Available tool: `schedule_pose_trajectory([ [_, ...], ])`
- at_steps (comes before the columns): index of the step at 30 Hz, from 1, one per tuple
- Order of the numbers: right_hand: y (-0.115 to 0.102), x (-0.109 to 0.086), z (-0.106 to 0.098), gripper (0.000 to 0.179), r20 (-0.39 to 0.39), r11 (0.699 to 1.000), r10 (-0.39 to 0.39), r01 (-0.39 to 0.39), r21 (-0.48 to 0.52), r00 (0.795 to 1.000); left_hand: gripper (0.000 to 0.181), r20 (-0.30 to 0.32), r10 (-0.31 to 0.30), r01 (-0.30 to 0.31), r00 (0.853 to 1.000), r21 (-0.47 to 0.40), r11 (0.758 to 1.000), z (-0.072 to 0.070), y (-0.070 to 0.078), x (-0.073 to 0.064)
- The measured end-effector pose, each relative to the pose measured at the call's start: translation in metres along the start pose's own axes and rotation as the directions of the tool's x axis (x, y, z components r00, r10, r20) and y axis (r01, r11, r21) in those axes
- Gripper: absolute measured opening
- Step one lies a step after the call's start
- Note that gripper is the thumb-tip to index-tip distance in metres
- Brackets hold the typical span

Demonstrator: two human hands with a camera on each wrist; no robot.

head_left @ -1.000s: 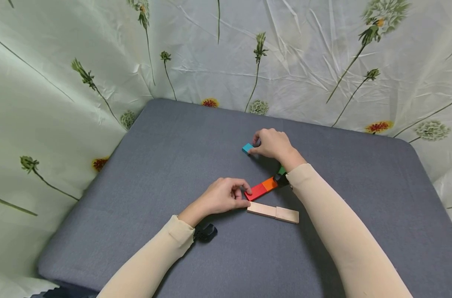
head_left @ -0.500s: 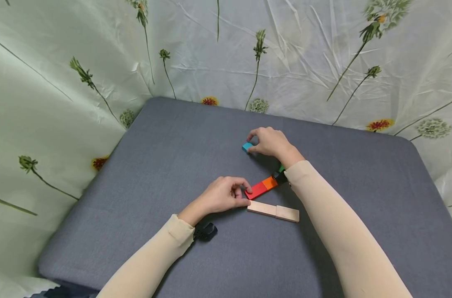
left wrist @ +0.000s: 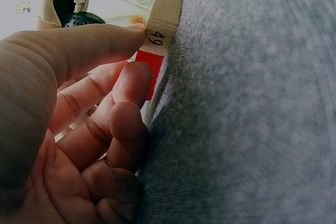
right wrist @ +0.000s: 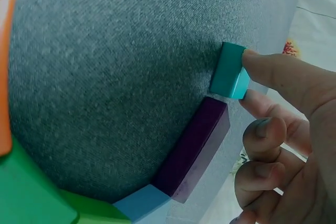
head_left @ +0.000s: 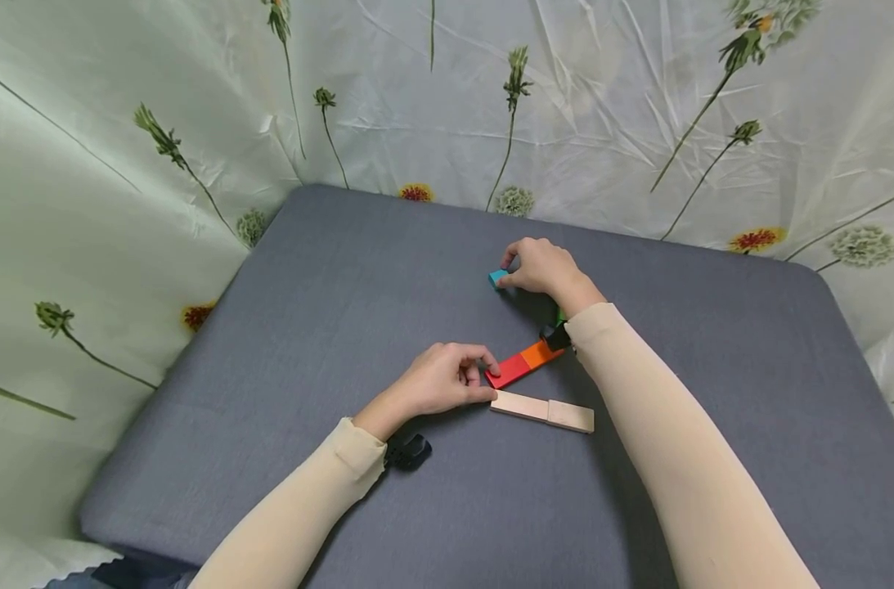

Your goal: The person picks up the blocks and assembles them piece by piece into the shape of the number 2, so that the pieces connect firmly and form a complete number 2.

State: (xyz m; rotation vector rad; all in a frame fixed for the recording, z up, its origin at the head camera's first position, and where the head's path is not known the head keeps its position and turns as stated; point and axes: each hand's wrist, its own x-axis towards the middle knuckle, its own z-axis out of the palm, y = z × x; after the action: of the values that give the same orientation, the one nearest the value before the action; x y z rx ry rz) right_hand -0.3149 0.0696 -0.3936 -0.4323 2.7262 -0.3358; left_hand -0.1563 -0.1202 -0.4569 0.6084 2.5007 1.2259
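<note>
My right hand pinches a small teal wooden block between thumb and index finger, at the end of a curved row. Just below it in the right wrist view lies a long purple block, followed by a blue block and green blocks. The row continues with an orange block and a red block. My left hand touches the end of a plain wooden block with its thumb, while its index fingertip is at the red block's end; the other fingers are loosely bent.
A second plain block lies end to end with the first, angled away from the coloured row. All lie on a grey cloth-covered table. A flower-printed curtain hangs behind and to the left.
My right hand has shifted slightly to the right with the teal block, and its fingers sit closer around it. The left hand keeps its place; the head view has tilted a little.
</note>
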Motion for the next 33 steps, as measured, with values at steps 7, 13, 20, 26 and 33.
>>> schedule_pose_trajectory([
  [7, 0.0017, 0.0027, -0.0017, 0.041, 0.01, 1.0, 0.006, -0.006, -0.018, 1.0, 0.02, 0.003, 0.003, -0.003, 1.0, 0.001, 1.0, -0.0013, 0.0002, 0.0002],
  [13, 0.0009, 0.0032, -0.0015, 0.042, 0.005, 1.0, 0.001, -0.001, -0.013, 1.0, 0.02, -0.001, 0.008, -0.008, 1.0, -0.001, 1.0, -0.001, -0.0001, -0.0001],
  [20, 0.0001, 0.0029, -0.0015, 0.042, 0.011, 1.0, 0.01, -0.01, -0.021, 1.0, 0.019, 0.0, 0.008, -0.008, 1.0, 0.0, 1.0, 0.0003, -0.0001, -0.0003],
  [26, 0.002, 0.0028, -0.0014, 0.042, 0.011, 1.0, 0.024, -0.024, -0.02, 1.0, 0.019, -0.002, 0.009, -0.009, 1.0, 0.005, 1.0, 0.0007, -0.0003, -0.0002],
  [33, 0.0018, 0.0017, -0.0013, 0.042, 0.01, 1.0, 0.019, -0.019, -0.017, 1.0, 0.019, -0.003, 0.008, -0.008, 1.0, 0.0, 1.0, 0.0003, -0.0004, -0.0009],
])
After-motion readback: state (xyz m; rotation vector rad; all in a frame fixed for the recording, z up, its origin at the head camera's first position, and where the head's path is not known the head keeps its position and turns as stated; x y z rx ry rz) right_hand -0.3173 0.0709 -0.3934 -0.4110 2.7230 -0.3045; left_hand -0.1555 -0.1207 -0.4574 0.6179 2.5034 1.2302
